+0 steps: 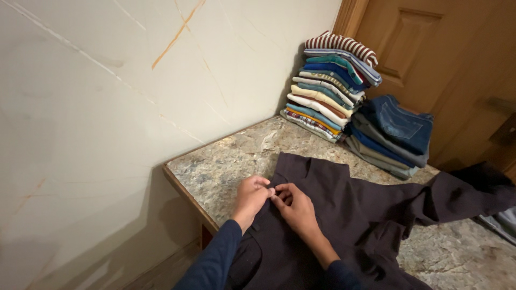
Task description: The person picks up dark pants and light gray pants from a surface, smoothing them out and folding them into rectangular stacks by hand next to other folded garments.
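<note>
1. Head view: your left hand [251,194] and right hand [293,207] meet fingertip to fingertip on the dark trousers [349,215], both pinching the fabric at the waist edge.
2. The trousers lie spread on the stone countertop [226,161], running right from under your hands, one leg hanging off the far edge.
3. A stack of folded shirts [330,86] and folded jeans [395,134] sit well apart, by the wooden door [430,48].
</note>
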